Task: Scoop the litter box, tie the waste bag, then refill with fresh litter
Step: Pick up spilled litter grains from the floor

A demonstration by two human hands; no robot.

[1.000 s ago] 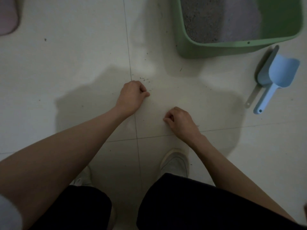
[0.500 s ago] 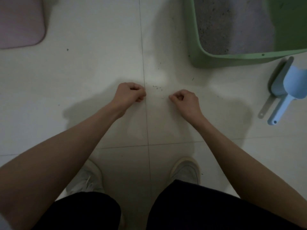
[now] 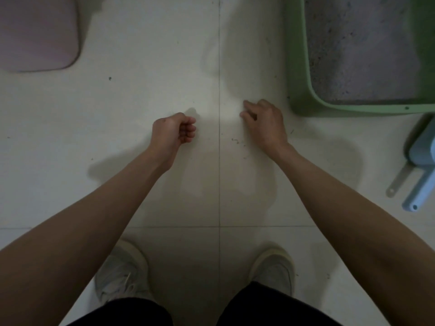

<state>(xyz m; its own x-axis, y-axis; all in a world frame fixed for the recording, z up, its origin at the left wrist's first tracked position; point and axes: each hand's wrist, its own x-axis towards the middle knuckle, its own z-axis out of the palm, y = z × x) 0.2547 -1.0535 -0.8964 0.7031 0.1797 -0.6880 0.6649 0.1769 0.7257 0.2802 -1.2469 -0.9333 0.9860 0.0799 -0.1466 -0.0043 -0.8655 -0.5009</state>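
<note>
Two hands: both low over the pale tiled floor point(image 3: 117, 137), neither on a tool.
Left hand point(image 3: 173, 131): fingers curled into a fist; whether it cups anything can't be told.
Right hand point(image 3: 264, 123): fingers bent loosely, tips at the tile, nothing visibly held; sits just beside the near corner of the box.
Step in hand (judgement): picking up stray dark litter grains point(image 3: 235, 140) scattered on the tile near the right wrist.
How to do it well: pinch or sweep the grains toward one spot, collect into the cupped hand, drop into the box or waste bag. Check along the grout line, grains hide there.
Litter box: green plastic rectangular tub point(image 3: 299, 67), upper right, partly cut off by the frame edge.
Litter look: grey-lilac granular litter point(image 3: 357, 48) covers the bottom, dark specks through it, banked unevenly; no clumps visible.
Scoop: light blue plastic scoop point(image 3: 421, 180) lies on the floor right of the box, apart from both hands, handle toward the person.
Waste bag: not in view.
Other: pinkish mat point(image 3: 35, 31) top left, well apart.
</note>
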